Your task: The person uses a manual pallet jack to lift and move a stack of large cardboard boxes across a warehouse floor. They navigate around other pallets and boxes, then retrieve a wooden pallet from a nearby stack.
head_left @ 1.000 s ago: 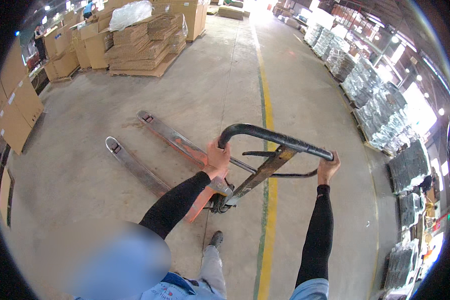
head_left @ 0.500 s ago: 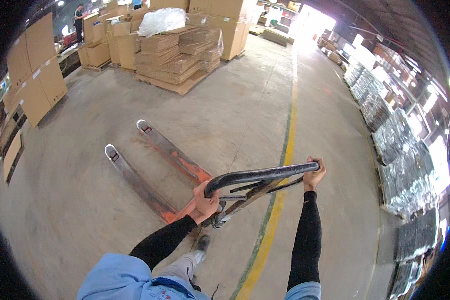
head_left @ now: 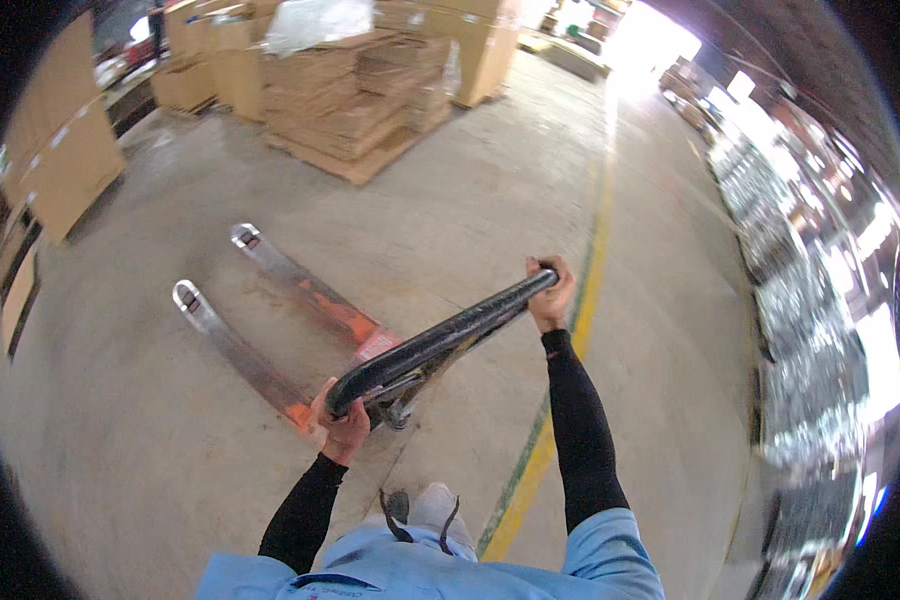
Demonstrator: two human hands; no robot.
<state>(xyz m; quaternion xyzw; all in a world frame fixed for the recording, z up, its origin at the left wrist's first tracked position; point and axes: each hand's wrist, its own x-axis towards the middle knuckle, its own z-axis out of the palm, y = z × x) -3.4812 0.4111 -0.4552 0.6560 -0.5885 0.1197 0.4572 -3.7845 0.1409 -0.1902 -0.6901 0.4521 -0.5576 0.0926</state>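
Before me, the pallet jack [head_left: 375, 345]; beyond it, a cardboard stack [head_left: 360, 100]; to my right, floor line [head_left: 512, 515], then stacked loads [head_left: 810, 335].

Light-blue short-sleeved shirt [head_left: 420, 572], 2 black arm sleeves [head_left: 582, 430], 2 dark cords [head_left: 449, 525].

Grey concrete floor [head_left: 490, 190] stretches off to a far opening [head_left: 660, 40] blazing white, a green-edged yellow line [head_left: 542, 462] running along it. Cardboard stacks [head_left: 355, 100] crowd the far left; shiny wrapped stacks [head_left: 810, 300] line the right under a dim roof [head_left: 820, 60].
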